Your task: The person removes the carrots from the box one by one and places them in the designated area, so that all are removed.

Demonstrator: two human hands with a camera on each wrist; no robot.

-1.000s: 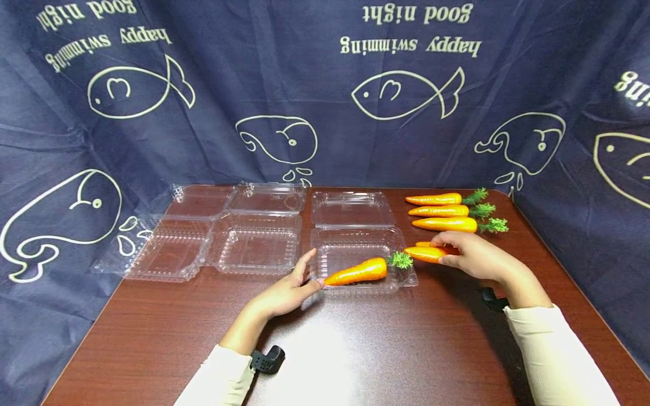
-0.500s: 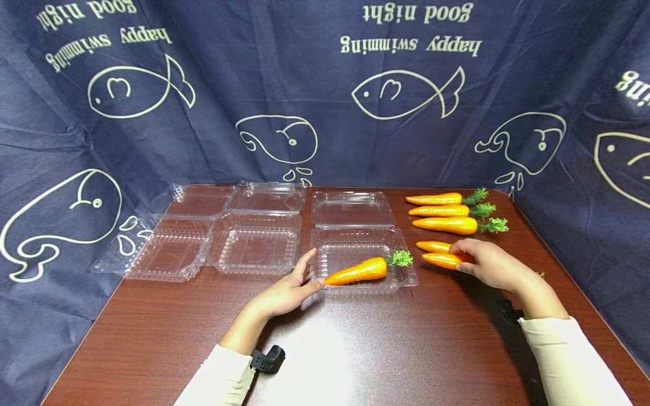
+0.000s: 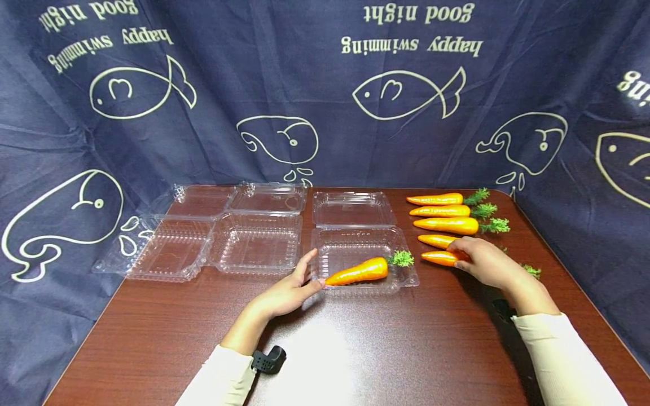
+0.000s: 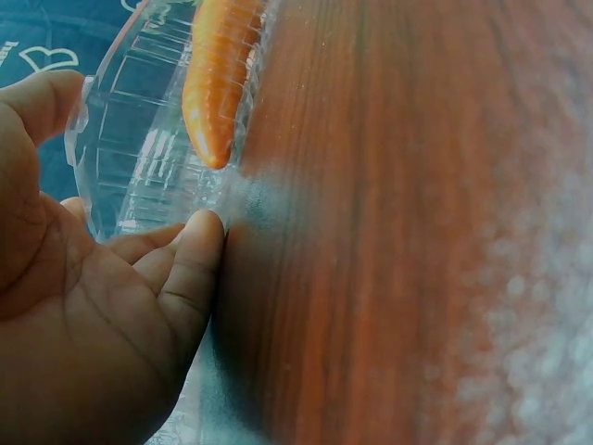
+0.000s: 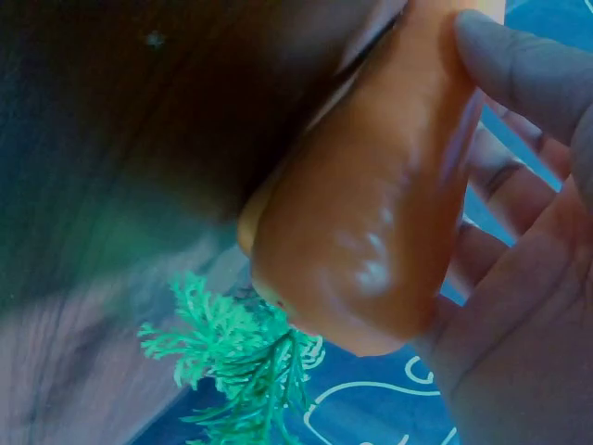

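A clear plastic clamshell container (image 3: 355, 235) lies open-lidded in the middle, with an orange carrot (image 3: 360, 272) laid along its front edge. My left hand (image 3: 284, 293) touches its front left corner, thumb along the front wall (image 4: 199, 250) and index finger at the side rim. To the right, my right hand (image 3: 487, 262) grips a second carrot (image 5: 371, 213), thumb on one side and fingers on the other. Its tip (image 3: 438, 258) points left and its leafy top (image 3: 531, 271) shows behind the hand. Just beyond lies another carrot (image 3: 434, 241), partly hidden by that hand.
Three more carrots (image 3: 446, 225) lie in a row at the back right. Two clear containers (image 3: 256, 242) with raised lids stand to the left, one overlapping the other's edge. A dark blue printed cloth (image 3: 325, 84) hangs behind the brown table (image 3: 386, 349).
My right hand has moved to the right with the carrot, away from the container, and the gap between the two nearest carrots has widened. My left hand has stayed put.
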